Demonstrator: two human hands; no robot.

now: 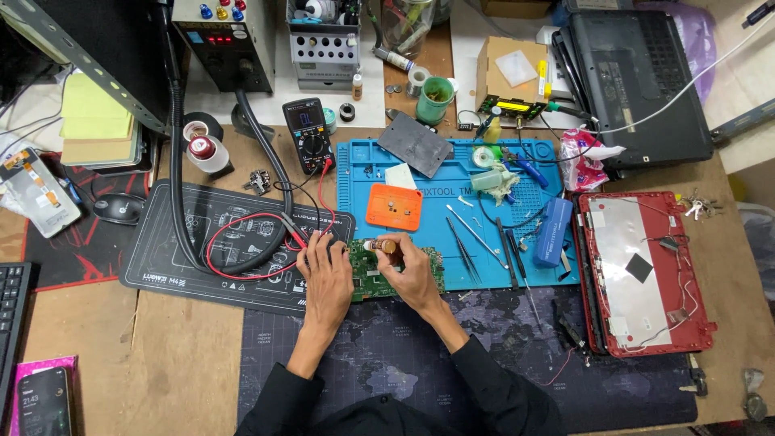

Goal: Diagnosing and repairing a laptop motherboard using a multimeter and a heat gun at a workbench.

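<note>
Both forearms, in black sleeves, come up from the bottom edge and converge over a green circuit board (395, 274).

Left hand (325, 270): lies flat, palm down, on the board's left end and the edge of the black work mat (178, 258). Fingers spread narrowly and point away from the body. It grips nothing that shows.

Right hand (413, 270): curled, wrist bent inward. Thumb and fingers close around a small amber bottle (383, 245), held just above the board's upper edge.

Bottle: long axis runs left to right, nearly level. The pale cap end points left, toward the left hand's fingertips. Whether the tip touches the board cannot be told.

Circuit board: long axis left to right, straddling the seam between the blue silicone mat (452, 173) and the dark map-printed desk mat (420, 355). The hands hide much of it.

Containers:
- A green cup (436, 98) behind the blue mat holds something brownish; too small to identify.
- A grey desk organiser (323, 48) at the top holds assorted small tools.
- A red laptop shell (642, 270) lies open to the right, with a silver panel and loose wires inside.

Nearby: a multimeter (307, 133) with red and black leads (242, 242) looping over the black mat, an orange square jig (394, 207), and tweezers (462, 246) on the blue mat.
</note>
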